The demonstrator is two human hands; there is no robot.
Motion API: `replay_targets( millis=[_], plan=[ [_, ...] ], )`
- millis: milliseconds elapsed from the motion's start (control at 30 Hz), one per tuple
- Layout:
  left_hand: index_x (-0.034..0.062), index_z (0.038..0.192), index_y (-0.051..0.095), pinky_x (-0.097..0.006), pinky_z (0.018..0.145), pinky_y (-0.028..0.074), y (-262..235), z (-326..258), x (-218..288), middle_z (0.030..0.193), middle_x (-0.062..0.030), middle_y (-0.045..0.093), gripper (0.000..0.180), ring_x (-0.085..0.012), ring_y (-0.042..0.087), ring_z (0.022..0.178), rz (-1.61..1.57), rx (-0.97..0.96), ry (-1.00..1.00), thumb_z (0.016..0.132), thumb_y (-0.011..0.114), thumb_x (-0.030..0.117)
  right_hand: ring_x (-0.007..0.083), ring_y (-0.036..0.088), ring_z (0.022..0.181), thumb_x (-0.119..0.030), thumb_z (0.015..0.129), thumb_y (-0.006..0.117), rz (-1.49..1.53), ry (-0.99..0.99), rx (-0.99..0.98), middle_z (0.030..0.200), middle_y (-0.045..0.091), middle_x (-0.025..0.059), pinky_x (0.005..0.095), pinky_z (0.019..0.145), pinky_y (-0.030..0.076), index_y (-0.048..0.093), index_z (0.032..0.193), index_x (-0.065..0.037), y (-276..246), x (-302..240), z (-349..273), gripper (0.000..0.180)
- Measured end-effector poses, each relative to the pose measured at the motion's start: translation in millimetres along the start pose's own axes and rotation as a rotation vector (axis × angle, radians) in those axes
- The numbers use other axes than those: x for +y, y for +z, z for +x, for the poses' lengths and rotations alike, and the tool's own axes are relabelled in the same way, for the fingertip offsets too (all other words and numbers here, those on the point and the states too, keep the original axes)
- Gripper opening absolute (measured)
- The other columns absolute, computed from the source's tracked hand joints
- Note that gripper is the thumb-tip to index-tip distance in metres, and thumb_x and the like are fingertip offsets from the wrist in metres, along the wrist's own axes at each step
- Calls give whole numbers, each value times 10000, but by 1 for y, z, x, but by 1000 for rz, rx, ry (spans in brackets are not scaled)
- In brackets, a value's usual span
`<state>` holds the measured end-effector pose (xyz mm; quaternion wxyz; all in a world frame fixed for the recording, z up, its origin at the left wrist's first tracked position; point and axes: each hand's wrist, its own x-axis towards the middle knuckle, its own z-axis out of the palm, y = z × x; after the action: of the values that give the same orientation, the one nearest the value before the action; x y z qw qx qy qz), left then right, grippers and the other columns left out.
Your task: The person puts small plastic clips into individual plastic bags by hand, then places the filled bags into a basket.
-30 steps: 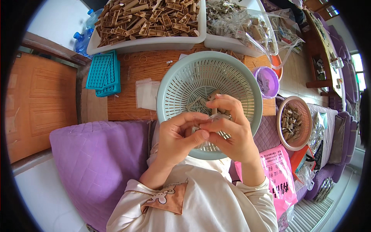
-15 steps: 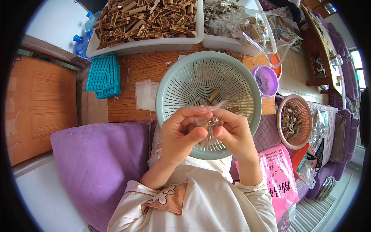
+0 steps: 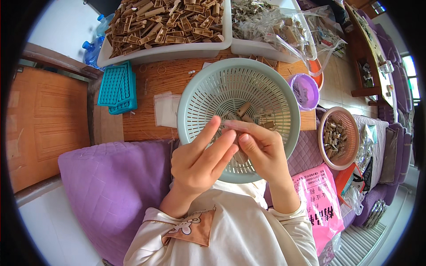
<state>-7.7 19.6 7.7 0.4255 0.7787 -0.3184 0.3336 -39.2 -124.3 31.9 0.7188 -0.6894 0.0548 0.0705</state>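
Observation:
A small clear plastic bag [image 3: 240, 158] is pinched between the thumb and fingers of my right hand [image 3: 265, 153], over the near side of a grey-green plastic colander [image 3: 188, 95]. Its pinkish top edge runs along my right index finger; what is inside is mostly hidden by my hands. My left hand [image 3: 195, 158] is beside the bag with its fingers stretched out and apart, the fingertips close to the bag's edge. Whether they touch it I cannot tell. Inside the colander lie a few tan plastic pieces [image 3: 243, 109] and some clear bags.
White tubs at the back hold tan plastic parts [image 3: 168, 22] and metal pieces with clear bags [image 3: 253, 20]. Teal trays [image 3: 117, 88] and flat clear bags [image 3: 167, 108] lie left. A purple tub [image 3: 305, 91], pink basket [image 3: 324, 148] and pink bag [image 3: 317, 199] are right.
My left hand has let go of the bag and spread its fingers, shifting slightly left. My right hand keeps its pinch on the bag.

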Motion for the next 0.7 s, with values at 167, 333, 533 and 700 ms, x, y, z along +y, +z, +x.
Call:
replay_targets(
  millis=[167, 333, 533, 700],
  plan=[
    [34, 904, 647, -250, 571, 518, -4, 15, 7, 955, -151, 627, 230, -215, 644, 734, -27, -217, -186, 683, 686, 86, 248, 527, 573, 14, 714, 581, -536, -350, 38, 697, 597, 106, 322, 570, 444, 595, 979, 1, 0, -3, 0, 266],
    [34, 806, 616, -273, 567, 509, 6, 10, -6, 835, -97, 636, 100, -199, 626, 650, -227, -281, -310, 707, 627, 38, 238, 532, 649, 9, 700, 605, -758, -513, 100, 816, 603, 92, 317, 582, 437, 605, 943, -10, 4, 3, 0, 243],
    [47, 790, 563, -171, 418, 342, 5, 4, -67, 842, -81, 626, 98, -34, 448, 490, -445, 210, -637, 789, 482, -9, 181, 480, 646, 24, 686, 629, -676, -498, 160, 766, 537, 54, 286, 582, 411, 645, 920, -60, 5, -9, -5, 249],
    [54, 891, 409, -170, 427, 246, 3, 7, -37, 674, -43, 489, 93, -39, 295, 462, -774, 152, -857, 810, 373, 23, 89, 374, 621, -35, 762, 600, -63, -230, 149, 704, 389, -10, 220, 573, 351, 640, 1002, -60, -11, 1, -5, 244]
  ],
)
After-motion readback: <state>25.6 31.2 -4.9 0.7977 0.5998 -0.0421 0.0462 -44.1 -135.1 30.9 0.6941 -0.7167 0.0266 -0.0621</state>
